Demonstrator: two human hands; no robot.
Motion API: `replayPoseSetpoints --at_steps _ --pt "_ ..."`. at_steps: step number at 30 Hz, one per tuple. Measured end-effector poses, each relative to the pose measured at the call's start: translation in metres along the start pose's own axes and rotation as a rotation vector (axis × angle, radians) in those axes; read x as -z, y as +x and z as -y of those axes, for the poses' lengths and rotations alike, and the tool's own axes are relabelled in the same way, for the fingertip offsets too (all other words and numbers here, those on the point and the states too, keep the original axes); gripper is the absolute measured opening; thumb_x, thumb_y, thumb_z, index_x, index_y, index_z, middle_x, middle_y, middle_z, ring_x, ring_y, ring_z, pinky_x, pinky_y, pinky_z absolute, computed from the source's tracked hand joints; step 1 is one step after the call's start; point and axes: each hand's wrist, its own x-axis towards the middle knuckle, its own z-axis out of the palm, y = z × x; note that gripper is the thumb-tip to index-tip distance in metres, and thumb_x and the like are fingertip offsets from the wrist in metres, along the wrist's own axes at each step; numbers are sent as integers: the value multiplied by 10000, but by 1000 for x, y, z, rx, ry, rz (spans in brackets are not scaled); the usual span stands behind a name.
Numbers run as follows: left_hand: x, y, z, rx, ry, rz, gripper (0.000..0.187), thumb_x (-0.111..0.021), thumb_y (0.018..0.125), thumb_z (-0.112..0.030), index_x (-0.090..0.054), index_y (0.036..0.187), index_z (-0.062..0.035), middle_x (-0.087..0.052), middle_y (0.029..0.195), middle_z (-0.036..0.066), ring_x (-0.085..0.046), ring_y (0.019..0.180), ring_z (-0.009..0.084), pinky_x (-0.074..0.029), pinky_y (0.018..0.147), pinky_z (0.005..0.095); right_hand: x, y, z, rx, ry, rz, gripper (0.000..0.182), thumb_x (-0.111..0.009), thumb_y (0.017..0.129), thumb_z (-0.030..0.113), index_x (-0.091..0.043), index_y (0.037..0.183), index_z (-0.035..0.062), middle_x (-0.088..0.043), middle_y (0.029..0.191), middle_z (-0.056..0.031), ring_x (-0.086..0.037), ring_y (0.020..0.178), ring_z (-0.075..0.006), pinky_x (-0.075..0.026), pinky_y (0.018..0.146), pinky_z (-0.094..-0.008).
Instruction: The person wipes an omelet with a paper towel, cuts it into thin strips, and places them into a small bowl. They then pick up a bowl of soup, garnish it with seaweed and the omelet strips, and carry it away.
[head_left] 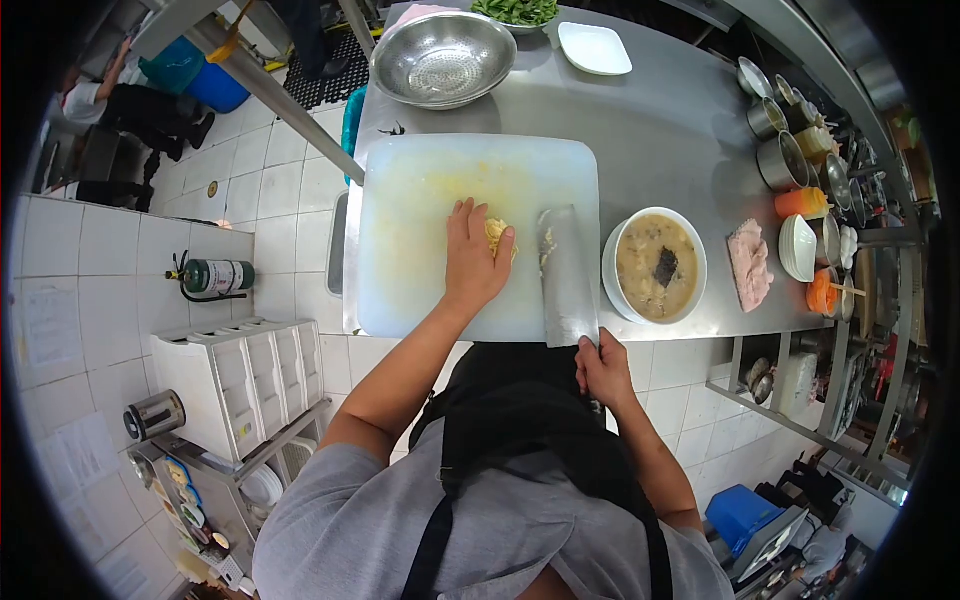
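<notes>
My left hand (474, 262) lies on the white cutting board (410, 240), fingers stretched out and thumb apart. Between thumb and fingers sits a small mound of pale yellow chopped food (497, 234), partly hidden by the hand; its exact kind cannot be told. At the board's near right edge my right hand (604, 370) is closed around the handle of a cleaver (569, 285). The wide blade rests over the board's right side, with small pale bits stuck near its far left edge. Right of the board stands a white bowl (611, 272) of thick, cloudy soup with a dark clump on top.
Behind the board are a metal colander (443, 58), a bowl of green leaves (515, 10) and a white square plate (595, 49). A pink cloth (750, 264) lies at right, near stacked white bowls (797, 248) and several metal pots. Another person (120, 100) is at far left.
</notes>
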Motion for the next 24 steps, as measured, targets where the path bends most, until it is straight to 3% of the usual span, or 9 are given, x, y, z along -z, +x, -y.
replayPoseSetpoints --at_steps 4,10,15,19,24 --pt "-6 0 -1 -37 9 6 610 -637 1012 -326 -452 1416 92 -410 1506 371 -362 1426 549 -301 1182 623 -10 16 -5 2 -14 21 226 -576 1068 228 -497 1024 21 -530 645 -21 -508 442 -111 -411 375 -304" --pt "-9 2 -6 -8 19 -58 595 -649 1005 -312 -479 1395 105 -393 1524 369 -356 1441 535 -331 1187 568 -36 27 4 15 -106 145 234 -583 1061 246 -510 993 35 -511 589 -33 -511 427 -126 -428 384 -330" --pt "-11 1 -2 13 16 -114 427 -565 1036 -169 -495 1374 82 -398 1527 362 -361 1441 527 -335 1186 556 -50 34 7 14 -49 305 236 -573 1064 226 -501 946 35 -502 588 -22 -505 429 -118 -433 390 -327" --pt "-3 4 -13 11 7 -162 405 -548 1033 -134 -496 1372 81 -422 1510 361 -374 1433 529 -336 1183 558 -44 26 23 7 7 386 236 -553 1083 195 -470 918 48 -517 684 -10 -491 471 -86 -423 407 -295" --pt "3 20 -56 -104 -28 -262 379 -534 1003 -66 -517 1356 71 -469 1481 352 -410 1414 530 -334 1184 561 -17 7 43 89 -19 362 233 -559 1083 191 -468 916 56 -521 686 -9 -495 475 -83 -419 409 -285"
